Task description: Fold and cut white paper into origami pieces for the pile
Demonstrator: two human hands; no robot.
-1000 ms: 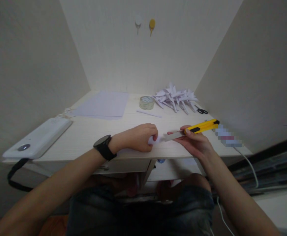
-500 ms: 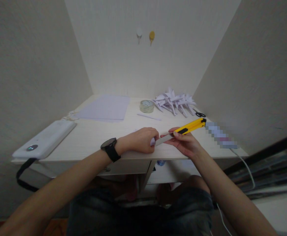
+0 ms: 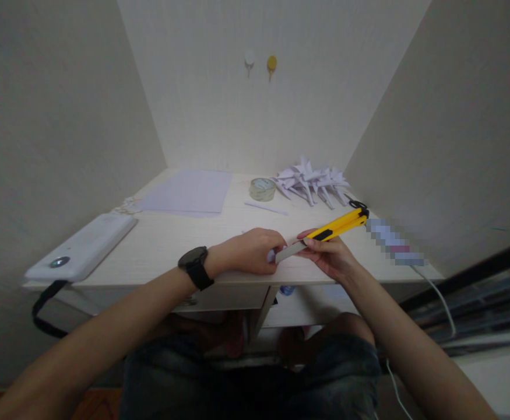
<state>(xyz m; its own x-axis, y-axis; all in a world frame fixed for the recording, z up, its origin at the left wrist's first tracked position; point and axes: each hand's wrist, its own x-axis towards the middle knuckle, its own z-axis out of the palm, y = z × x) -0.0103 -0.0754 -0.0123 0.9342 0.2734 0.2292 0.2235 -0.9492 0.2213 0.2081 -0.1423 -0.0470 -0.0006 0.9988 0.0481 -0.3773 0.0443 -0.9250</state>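
My right hand (image 3: 330, 255) grips a yellow utility knife (image 3: 336, 224) with its grey blade pushed out, pointing left toward my left hand. My left hand (image 3: 255, 251), a black watch (image 3: 196, 266) on its wrist, is closed over a small white paper piece (image 3: 272, 255) pressed on the desk near its front edge. The blade tip meets that paper at my left fingertips.
On the pale desk (image 3: 162, 242) lie a lilac paper sheet (image 3: 187, 191), a tape roll (image 3: 262, 188), a thin paper strip (image 3: 266, 207), a heap of folded paper shapes (image 3: 309, 178), black scissors (image 3: 357, 204) and a white device (image 3: 82, 246). A white cable (image 3: 438, 294) hangs off right.
The knife has shifted a little left toward my left hand and its blade now touches the paper. Both hands have otherwise stayed near the desk's front edge.
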